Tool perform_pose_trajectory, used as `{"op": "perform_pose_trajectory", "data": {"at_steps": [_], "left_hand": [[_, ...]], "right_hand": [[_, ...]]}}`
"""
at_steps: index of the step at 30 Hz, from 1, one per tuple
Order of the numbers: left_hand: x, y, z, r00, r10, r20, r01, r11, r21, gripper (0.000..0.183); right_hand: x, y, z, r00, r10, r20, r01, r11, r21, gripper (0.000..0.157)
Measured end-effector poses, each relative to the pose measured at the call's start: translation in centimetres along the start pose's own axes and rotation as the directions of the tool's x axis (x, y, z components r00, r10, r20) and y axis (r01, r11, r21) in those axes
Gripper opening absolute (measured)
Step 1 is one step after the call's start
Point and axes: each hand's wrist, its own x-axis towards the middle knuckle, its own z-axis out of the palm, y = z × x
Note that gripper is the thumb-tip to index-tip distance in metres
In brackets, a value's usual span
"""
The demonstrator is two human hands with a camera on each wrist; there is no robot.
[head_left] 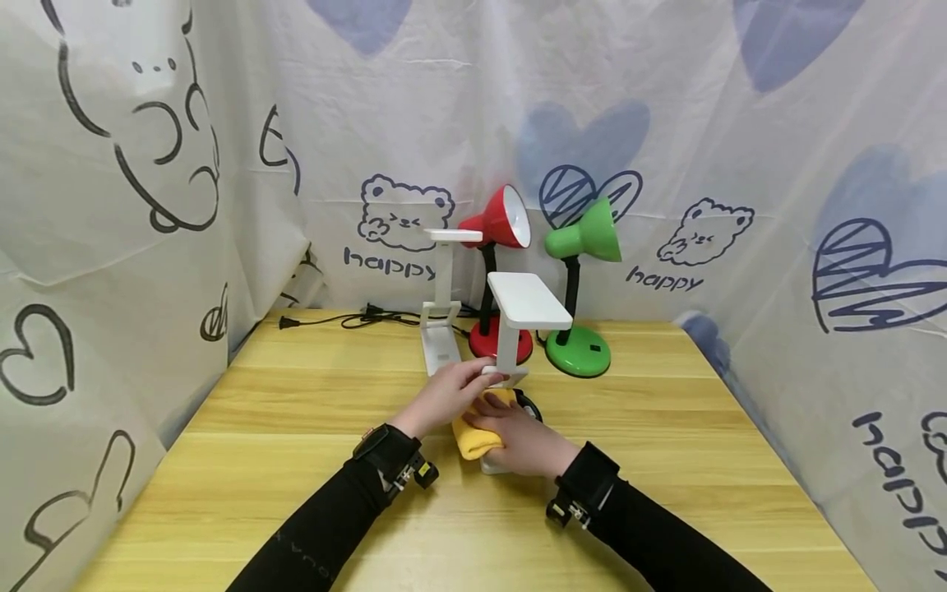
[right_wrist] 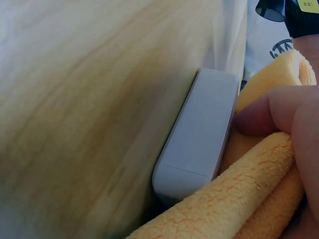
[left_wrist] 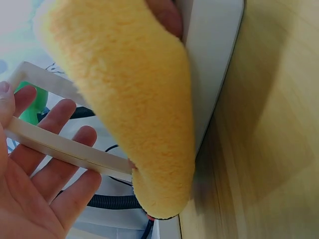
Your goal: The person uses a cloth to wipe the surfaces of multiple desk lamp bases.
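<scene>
A white desk lamp (head_left: 528, 300) with a flat head stands in front of me, its base (right_wrist: 199, 134) on the table. My left hand (head_left: 447, 396) holds the lamp low on its stand; in the left wrist view, the fingers and thumb curl about a white bracket (left_wrist: 65, 148). A folded yellow fluffy cloth (head_left: 473, 441) lies over the base. My right hand (head_left: 528, 440) grips this cloth and presses it on the base; in the right wrist view, a digit (right_wrist: 259, 112) bends into its folds. The cloth hides much of the base's top.
Behind stand a second white lamp (head_left: 442, 279), a red lamp (head_left: 494, 220) and a green lamp (head_left: 580, 353). Black cords with a plug (head_left: 288, 322) run along the back of the wooden table (head_left: 296, 427). Printed white curtains (head_left: 459, 107) enclose the back and sides.
</scene>
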Motion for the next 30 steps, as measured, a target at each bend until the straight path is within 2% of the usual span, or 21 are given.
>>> {"op": "perform_pose_trajectory", "data": {"at_steps": [8, 15, 23, 30], "left_hand": [[-0.1, 0.2, 0.2, 1.0, -0.018, -0.005, 0.018, 0.999, -0.045, 0.022], [0.0, 0.1, 0.3, 1.0, 0.007, 0.018, -0.005, 0.995, -0.099, 0.025], [0.2, -0.5, 0.2, 1.0, -0.015, 0.011, 0.016, 0.994, -0.105, 0.023], [0.3, -0.4, 0.3, 1.0, 0.003, 0.017, -0.001, 0.992, -0.129, 0.022]], "right_hand": [[-1.8, -1.1, -0.5, 0.996, 0.028, 0.09, -0.031, 0.999, 0.026, 0.046], [-4.9, -3.4, -1.8, 0.984, 0.021, 0.179, -0.036, 0.996, 0.086, 0.053], [-6.9, -5.4, -2.2, 0.983, -0.011, 0.185, -0.005, 0.996, 0.086, 0.058], [-6.8, -5.6, -1.8, 0.984, 0.028, 0.176, -0.044, 0.995, 0.088, 0.056]]}}
